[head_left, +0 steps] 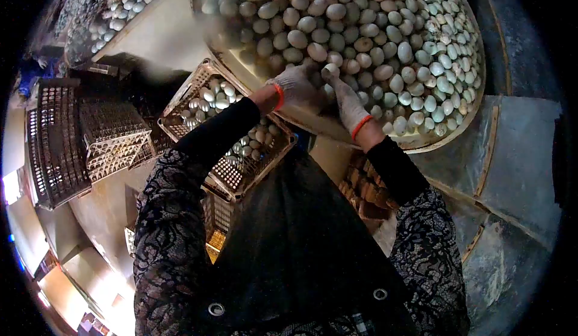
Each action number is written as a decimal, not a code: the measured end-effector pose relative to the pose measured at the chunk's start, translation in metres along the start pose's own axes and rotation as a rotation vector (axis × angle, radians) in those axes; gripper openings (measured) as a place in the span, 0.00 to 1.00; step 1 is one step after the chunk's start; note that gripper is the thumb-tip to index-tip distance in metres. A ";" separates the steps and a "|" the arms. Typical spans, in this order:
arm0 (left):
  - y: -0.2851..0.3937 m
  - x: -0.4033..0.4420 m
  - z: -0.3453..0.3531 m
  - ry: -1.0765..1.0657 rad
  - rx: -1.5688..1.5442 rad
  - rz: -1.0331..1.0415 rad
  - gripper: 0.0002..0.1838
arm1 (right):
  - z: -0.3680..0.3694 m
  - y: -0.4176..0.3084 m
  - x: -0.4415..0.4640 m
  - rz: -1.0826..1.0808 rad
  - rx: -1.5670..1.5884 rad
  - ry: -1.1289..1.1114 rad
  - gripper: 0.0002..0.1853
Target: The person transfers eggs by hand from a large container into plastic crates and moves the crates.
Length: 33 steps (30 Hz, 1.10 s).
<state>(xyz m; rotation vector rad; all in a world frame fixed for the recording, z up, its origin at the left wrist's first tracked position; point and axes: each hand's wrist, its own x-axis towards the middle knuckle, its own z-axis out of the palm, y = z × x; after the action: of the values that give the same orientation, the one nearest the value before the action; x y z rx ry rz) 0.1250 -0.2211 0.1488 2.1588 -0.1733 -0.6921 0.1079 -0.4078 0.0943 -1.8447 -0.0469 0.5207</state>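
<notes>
Pale whitish and bluish eggs (pixel 322 22) fill a large round tub (pixel 415 148) in front of me. My left hand (pixel 299 89), in a white knit glove with an orange cuff, is at the tub's near edge, low against the eggs. Its fingers are blurred and partly lost in shadow. Close beside it on the right is my right hand (pixel 348 100), gloved the same way. Its fingers are closed around a single egg (pixel 330 71) at the fingertips. A plastic crate (pixel 227 193) holding more eggs sits below my left forearm, against the tub.
Stacked dark perforated crates (pixel 57 143) stand at the left, beside a lighter crate (pixel 117 155). Another egg-filled container (pixel 129 29) is at the upper left. Grey panels (pixel 518 167) lie at the right. A dark apron (pixel 295 234) covers my front.
</notes>
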 end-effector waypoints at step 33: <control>0.043 -0.075 -0.027 0.449 -0.665 0.383 0.43 | 0.028 -0.143 -0.039 -0.062 0.518 0.116 0.29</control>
<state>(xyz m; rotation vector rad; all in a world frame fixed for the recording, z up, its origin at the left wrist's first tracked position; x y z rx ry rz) 0.0816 -0.2037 0.2257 1.5227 -0.0930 -0.0144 0.0941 -0.3454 0.2313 -1.3577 0.1014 0.3409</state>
